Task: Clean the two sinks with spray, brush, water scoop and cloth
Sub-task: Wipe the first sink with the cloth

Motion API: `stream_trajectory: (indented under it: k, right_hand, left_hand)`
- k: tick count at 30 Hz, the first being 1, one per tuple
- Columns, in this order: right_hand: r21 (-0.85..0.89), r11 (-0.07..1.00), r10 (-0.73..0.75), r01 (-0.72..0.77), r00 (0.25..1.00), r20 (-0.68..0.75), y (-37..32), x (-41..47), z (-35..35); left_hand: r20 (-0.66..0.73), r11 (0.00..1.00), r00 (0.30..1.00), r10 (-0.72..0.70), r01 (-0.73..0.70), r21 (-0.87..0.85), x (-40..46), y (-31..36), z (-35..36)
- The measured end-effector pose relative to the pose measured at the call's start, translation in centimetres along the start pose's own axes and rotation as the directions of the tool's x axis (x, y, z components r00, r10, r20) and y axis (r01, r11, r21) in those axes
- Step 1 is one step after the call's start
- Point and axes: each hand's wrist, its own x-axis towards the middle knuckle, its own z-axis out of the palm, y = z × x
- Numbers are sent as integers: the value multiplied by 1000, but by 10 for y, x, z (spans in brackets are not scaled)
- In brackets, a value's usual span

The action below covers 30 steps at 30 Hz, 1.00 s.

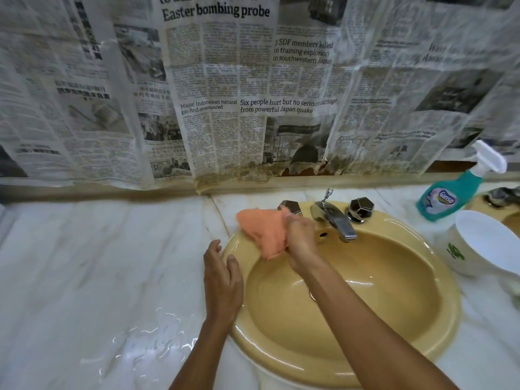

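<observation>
A yellow oval sink [394,291] is set in a white marble counter. My right hand [299,240] grips an orange cloth [261,230] that lies on the sink's back left rim, beside the left tap knob [291,206]. My left hand [222,274] rests with relaxed fingers on the sink's left rim and holds nothing. A chrome faucet [334,218] and a right knob [360,208] stand at the back. A teal spray bottle [450,192] and a white water scoop [484,246] sit to the right. No brush is in view.
Newspaper sheets [253,94] cover the wall behind the counter. Water is pooled on the marble counter [146,342] at the front left. The edge of a second sink with its tap [503,197] shows at the far right.
</observation>
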Motion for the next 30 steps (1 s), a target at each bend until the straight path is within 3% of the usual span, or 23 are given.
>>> stream_trajectory:
  k: [2,4,6,7,9,11,13,14,17,18,21,23,24,27,28,29,30]
  right_hand:
    - [-12,993,-121,120,992,-37,-25,5,-22]
    - [-146,929,-356,341,930,-91,-47,4,-38]
    - [-362,777,-551,515,834,3,-56,7,-47]
    - [-465,698,-573,545,814,93,-56,10,-48]
    - [-654,516,-498,553,815,297,-46,26,-44]
    - [-775,250,-349,581,800,487,-26,49,-32]
    - [-845,44,-262,533,823,505,-17,72,-16]
    - [-882,22,-257,471,855,450,-16,83,-10]
    - [-925,288,-298,247,941,158,-13,94,7]
    - [-931,285,-354,230,928,121,-6,89,12]
    - [-927,107,-580,359,780,235,35,63,1]
    - [-888,2,-591,460,717,370,43,57,-18]
    - [-890,41,-565,455,745,354,40,63,-22]
    - [-880,421,-423,218,906,22,17,88,1]
    - [-886,437,-377,154,926,-25,14,94,9]
    - [-922,337,-422,192,906,34,14,94,10]
    - [-943,167,-465,288,866,182,17,94,5]
  left_hand:
    - [20,1000,1000,17,-17,25,1,1,0]
    - [28,999,999,25,-26,43,0,0,0]
    - [38,997,999,34,-36,62,-1,0,1]
    - [41,997,999,30,-33,73,-1,0,2]
    - [43,996,999,20,-24,91,-1,1,2]
    - [41,995,999,22,-26,100,0,2,3]
    - [41,994,999,29,-33,103,-1,0,3]
    - [38,995,999,29,-33,99,-2,-1,3]
    - [22,997,1000,19,-21,81,2,-3,2]
    - [19,997,1000,16,-17,81,3,-3,3]
    - [19,996,1000,17,-19,93,4,-2,6]
    - [26,994,1000,16,-19,105,4,-3,5]
    - [31,993,999,12,-16,114,4,-3,5]
    - [34,991,999,6,-10,135,3,-1,6]
    - [31,991,999,8,-12,134,3,0,6]
    - [31,991,999,9,-13,136,3,-1,5]
    - [29,990,1000,8,-12,144,4,-1,5]
